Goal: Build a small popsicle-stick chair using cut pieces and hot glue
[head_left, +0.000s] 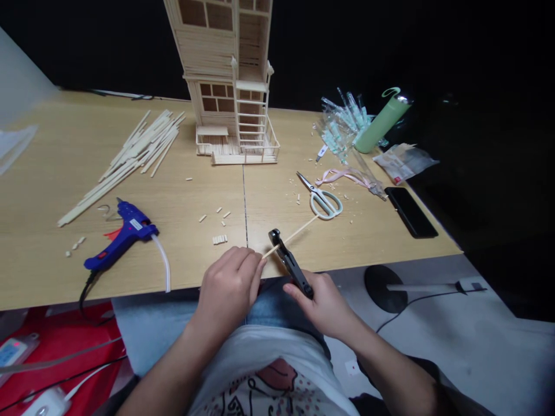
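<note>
The person's left hand [229,284] has its grip closed on the near end of a thin wooden stick [299,232], which slants away over the surface [277,199] and across the head of a black hand tool [295,273]; its far end shows by the handles of the scissors [318,193]. The right hand [324,303] has its grip wrapped around the tool's handle. Short wood pieces [219,239] lie ahead of the left hand, between a blue glue gun [124,234] and the scissors

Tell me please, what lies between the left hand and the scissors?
The head view shows the stick and black tool between the left hand and the scissors.
</note>
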Demonstrator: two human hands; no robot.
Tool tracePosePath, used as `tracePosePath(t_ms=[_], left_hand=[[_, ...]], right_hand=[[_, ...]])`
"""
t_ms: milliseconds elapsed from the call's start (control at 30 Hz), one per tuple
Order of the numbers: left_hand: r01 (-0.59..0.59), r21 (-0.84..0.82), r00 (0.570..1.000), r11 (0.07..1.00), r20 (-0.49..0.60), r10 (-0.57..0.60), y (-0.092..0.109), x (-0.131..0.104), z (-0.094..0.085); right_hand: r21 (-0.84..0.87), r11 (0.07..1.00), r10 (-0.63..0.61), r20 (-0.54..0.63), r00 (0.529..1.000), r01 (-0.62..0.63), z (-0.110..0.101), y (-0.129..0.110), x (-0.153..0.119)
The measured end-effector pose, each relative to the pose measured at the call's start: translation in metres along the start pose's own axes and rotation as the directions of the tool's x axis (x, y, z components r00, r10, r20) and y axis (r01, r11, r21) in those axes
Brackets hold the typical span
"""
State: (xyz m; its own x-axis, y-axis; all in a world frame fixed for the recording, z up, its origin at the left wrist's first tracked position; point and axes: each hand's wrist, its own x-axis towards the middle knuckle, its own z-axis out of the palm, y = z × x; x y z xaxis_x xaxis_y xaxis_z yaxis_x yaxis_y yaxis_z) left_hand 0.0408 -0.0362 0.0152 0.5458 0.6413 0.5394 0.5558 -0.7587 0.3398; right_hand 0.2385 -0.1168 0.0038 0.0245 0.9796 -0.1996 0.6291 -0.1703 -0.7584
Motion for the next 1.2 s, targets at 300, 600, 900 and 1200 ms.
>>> tracePosePath(t_ms=[300,600,900,1200], left_hand=[[0.035,-0.051,0.999,0.998,0.014,-0.034,0.006,-0.003,-0.004],[0.171,-0.296,0.982,0.94,-0.03,-0.188,-0.004,-0.022,-0.016],[0.419,-0.452,0.879,0.787,-0.017,-0.477,-0.026,-0.051,-0.035],[0.375,-0.561,0.899,0.738,0.026,-0.437,-0.019,-0.044,-0.024]], right_hand=[[0.012,1.0,-0.023,0.001,1.0,0.023,-0.003,0.002,0.001],[-0.624,0.772,-0.095,-0.309,0.946,-0.126,-0.031,-0.01,0.045],[-0.694,0.72,-0.363,-0.39,0.846,-0.011,-0.008,-0.01,0.078],[0.463,0.843,-0.268,-0.08,0.96,0.274,0.029,-0.075,0.052]])
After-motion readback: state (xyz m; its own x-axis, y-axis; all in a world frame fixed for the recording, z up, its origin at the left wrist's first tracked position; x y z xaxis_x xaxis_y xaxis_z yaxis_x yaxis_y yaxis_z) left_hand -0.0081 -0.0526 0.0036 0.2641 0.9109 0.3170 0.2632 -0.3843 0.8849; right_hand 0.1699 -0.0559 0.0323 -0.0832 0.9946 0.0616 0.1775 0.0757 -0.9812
